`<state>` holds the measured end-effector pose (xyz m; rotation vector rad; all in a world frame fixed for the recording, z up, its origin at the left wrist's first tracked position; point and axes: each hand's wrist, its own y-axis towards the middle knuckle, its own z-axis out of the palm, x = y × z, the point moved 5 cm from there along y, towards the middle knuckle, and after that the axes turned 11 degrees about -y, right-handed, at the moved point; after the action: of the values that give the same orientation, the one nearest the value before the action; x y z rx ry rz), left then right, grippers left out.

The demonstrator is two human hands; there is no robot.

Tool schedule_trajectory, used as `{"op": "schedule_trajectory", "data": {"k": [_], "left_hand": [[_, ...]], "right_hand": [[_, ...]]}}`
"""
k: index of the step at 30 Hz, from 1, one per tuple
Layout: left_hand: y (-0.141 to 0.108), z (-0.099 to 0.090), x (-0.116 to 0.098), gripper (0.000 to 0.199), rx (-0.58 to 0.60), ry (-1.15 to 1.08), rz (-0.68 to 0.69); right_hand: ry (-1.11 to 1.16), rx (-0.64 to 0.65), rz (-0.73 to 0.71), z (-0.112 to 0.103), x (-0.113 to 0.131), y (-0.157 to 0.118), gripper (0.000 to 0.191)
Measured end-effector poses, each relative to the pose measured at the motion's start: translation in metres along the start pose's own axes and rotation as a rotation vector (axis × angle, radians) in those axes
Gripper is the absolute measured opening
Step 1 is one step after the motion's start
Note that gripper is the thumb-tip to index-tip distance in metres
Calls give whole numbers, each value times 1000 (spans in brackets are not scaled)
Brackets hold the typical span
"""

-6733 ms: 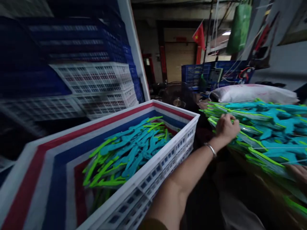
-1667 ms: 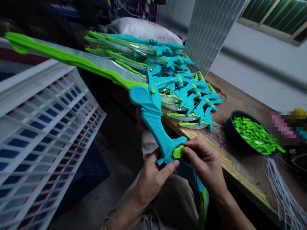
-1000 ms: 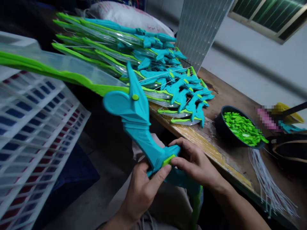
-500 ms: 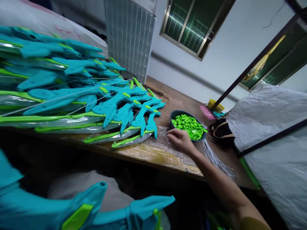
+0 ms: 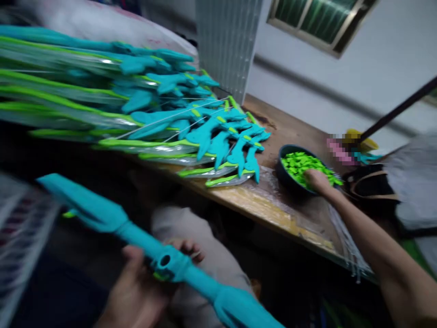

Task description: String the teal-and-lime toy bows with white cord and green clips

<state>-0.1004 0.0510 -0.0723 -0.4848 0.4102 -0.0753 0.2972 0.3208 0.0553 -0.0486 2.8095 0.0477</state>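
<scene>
My left hand (image 5: pixel 139 287) is wrapped from below around the middle of a turquoise plastic toy bow body (image 5: pixel 205 287), close to a round hole in its centre. The bow body slants across the lower part of the view, and its lower end runs out of the picture. My right hand (image 5: pixel 317 180) reaches into a dark bowl (image 5: pixel 283 175) of small bright green plastic pieces (image 5: pixel 300 161). Its fingers look bunched together, and the fingertips are hidden among the pieces, so what they pinch cannot be made out.
Many turquoise and green toy bows (image 5: pixel 211 136) with strings lie piled on the wooden table (image 5: pixel 290 125). White strings (image 5: pixel 348 248) hang over the table edge beside the bowl. A black bag (image 5: pixel 367 189), a yellow container (image 5: pixel 365 139) and a dark pole (image 5: pixel 399 109) are to the right.
My right hand has gone from beside the bowl's near edge into the green pieces. The turquoise bow body has turned and risen, and my left hand has come into view. The camera view has swung left.
</scene>
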Motion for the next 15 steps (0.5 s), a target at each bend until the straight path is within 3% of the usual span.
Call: {"op": "schedule_trajectory", "data": {"k": [2,4,7,9,11,15], "left_hand": [[-17,0,-5,64,-32,-30,-20],[-24,5,-8,51,-16,-23,-27],[-29,6,-7,32,-21,-32,-54],[-32,4,-5,28,-29,-86,-60],[-35,1,-4,25,-35,-144,-61],[-37,-3,-6,23,-77,-174,-29]], "right_hand": [[60,-95,-21,-15,7,-6,9],[148,-191,-46,-28,21,-17,13],[362,-235,-172,-41,62,-57,19],[668,-171,-367,-49,103,-97,26],[961,-43,-596,-60,148,-139,16],[1126,139,-957,-83,212,-197,19]]}}
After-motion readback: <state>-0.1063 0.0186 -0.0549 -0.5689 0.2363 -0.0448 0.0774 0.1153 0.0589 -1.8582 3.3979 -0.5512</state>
